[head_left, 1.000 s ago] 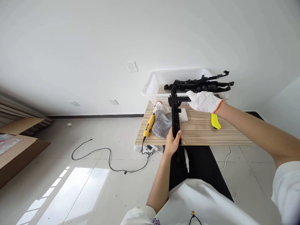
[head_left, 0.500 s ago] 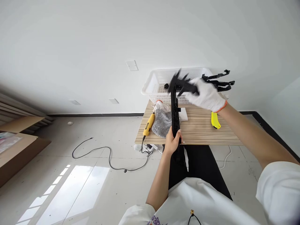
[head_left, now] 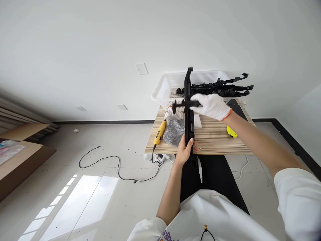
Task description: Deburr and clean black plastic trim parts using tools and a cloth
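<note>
My bare left hand point(head_left: 185, 149) is wrapped round the lower end of a long black plastic part point(head_left: 188, 110) that stands nearly upright over the near edge of the wooden table point(head_left: 215, 140). My right hand point(head_left: 212, 105), in a white knit glove with an orange cuff, is closed on a short crosspiece of that part about halfway up. Behind it a white mesh basket point(head_left: 163, 90) holds more long black parts point(head_left: 220, 87) that stick out to the right.
On the table lie a yellow corded rotary tool point(head_left: 159, 132), a grey cloth point(head_left: 174, 131), a spare white glove point(head_left: 175, 114), a white block point(head_left: 197, 121), a yellow cutter point(head_left: 232, 131) and a dark phone point(head_left: 238, 111). A black cable point(head_left: 110, 167) runs over the floor; cardboard boxes point(head_left: 22, 160) stand at left.
My right hand swung up toward the basket, then came back down onto the crosspiece. The black part now stands taller, with its top end above the basket rim. The left hand kept its grip.
</note>
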Action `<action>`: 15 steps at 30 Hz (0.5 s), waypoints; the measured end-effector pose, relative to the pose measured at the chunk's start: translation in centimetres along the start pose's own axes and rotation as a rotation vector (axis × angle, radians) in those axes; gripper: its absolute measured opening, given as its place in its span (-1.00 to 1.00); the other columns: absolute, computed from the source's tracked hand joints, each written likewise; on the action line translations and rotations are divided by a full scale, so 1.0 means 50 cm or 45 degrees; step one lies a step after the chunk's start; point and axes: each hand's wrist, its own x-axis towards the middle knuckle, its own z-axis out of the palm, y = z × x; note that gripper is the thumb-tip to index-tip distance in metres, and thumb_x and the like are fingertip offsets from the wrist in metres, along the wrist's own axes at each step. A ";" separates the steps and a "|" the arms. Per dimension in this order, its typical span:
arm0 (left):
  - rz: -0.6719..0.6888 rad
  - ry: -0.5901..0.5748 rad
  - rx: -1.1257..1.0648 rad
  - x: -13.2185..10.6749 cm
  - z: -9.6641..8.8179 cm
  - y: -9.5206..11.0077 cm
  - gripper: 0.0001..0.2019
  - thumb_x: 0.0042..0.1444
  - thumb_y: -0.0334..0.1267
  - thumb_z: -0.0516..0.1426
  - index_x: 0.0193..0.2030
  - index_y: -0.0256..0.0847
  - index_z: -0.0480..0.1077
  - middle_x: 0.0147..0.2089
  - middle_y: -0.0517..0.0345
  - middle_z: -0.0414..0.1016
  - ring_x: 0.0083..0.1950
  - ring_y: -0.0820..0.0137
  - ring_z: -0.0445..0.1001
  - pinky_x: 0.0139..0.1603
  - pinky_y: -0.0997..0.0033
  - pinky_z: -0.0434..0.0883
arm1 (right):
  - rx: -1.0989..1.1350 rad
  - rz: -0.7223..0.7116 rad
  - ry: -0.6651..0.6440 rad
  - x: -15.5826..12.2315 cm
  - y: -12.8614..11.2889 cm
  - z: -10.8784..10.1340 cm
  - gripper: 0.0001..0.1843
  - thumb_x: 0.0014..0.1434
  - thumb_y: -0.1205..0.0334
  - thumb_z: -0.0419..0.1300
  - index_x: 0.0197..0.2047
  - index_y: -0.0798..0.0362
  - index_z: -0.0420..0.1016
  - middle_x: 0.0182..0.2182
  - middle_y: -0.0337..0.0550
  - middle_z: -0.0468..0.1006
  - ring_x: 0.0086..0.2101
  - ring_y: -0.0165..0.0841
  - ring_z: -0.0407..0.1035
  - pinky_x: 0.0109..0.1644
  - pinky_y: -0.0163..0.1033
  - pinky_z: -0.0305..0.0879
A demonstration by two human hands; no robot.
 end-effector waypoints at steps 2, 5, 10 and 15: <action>0.053 -0.027 0.040 -0.002 -0.002 0.001 -0.70 0.27 0.03 0.12 -0.12 -0.17 0.23 -0.40 0.22 0.48 -0.49 0.41 0.50 -0.40 0.37 0.51 | 0.035 0.126 0.098 0.017 0.014 -0.010 -0.38 0.30 -0.21 -0.06 0.16 0.05 0.42 -0.29 -0.06 0.64 -0.33 -0.20 0.48 -0.37 -0.22 0.11; 0.137 -0.031 0.046 -0.003 -0.004 -0.003 -0.74 0.30 -0.01 0.10 -0.14 -0.19 0.27 -0.45 0.29 0.38 -0.50 0.51 0.42 -0.33 0.40 0.51 | 0.047 0.206 0.132 0.029 0.021 -0.021 -0.39 0.30 -0.20 -0.07 0.18 0.03 0.41 -0.26 -0.04 0.64 -0.33 -0.19 0.48 -0.32 -0.18 0.18; 0.190 0.069 0.017 -0.001 -0.001 -0.018 -0.76 0.32 -0.03 0.07 -0.19 -0.17 0.23 -0.44 0.37 0.21 -0.57 0.61 0.22 -0.46 0.50 0.47 | -0.011 0.259 0.098 0.007 0.017 -0.035 -0.34 0.30 -0.24 -0.09 0.20 0.06 0.38 -0.26 0.00 0.63 -0.36 -0.18 0.48 -0.34 -0.18 0.17; 0.204 0.111 0.121 0.000 0.002 -0.023 -0.74 0.33 -0.03 0.06 -0.25 -0.16 0.19 -0.47 0.37 0.22 -0.57 0.59 0.24 -0.45 0.48 0.48 | -0.176 0.274 0.013 -0.022 0.030 -0.036 -0.34 0.29 -0.27 -0.10 0.17 0.03 0.39 -0.30 0.03 0.63 -0.37 -0.14 0.47 -0.38 -0.19 0.09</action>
